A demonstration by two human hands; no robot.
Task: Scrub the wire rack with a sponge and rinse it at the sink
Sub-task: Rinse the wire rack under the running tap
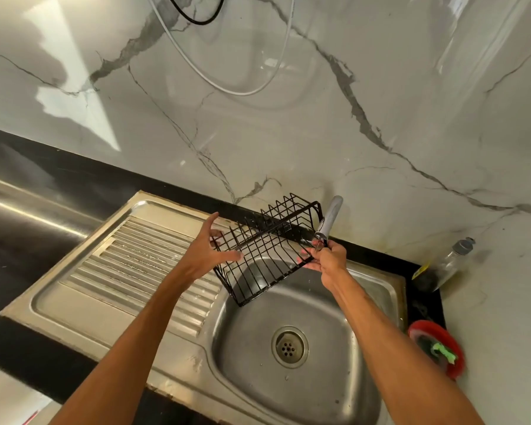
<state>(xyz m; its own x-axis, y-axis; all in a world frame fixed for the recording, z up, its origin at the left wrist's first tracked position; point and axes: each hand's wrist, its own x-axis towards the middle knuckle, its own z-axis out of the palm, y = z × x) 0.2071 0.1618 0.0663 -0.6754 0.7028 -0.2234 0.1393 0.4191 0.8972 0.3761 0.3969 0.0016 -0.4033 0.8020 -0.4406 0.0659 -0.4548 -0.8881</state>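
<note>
we hold the black wire rack (267, 246) tilted over the back of the round stainless steel sink (292, 326), just beside the grey tap (330, 217) on the marble wall. our right hand (327, 260) grips the rack's right end with fingers curled tight around the wires. our left hand (207, 250) is spread wide, fingertips touching the rack's left end, not closed on it. a red round dish (439, 348) with a green scrubbing sponge (442, 352) sits on the counter right of the sink, near a clear plastic bottle (448, 262).
</note>
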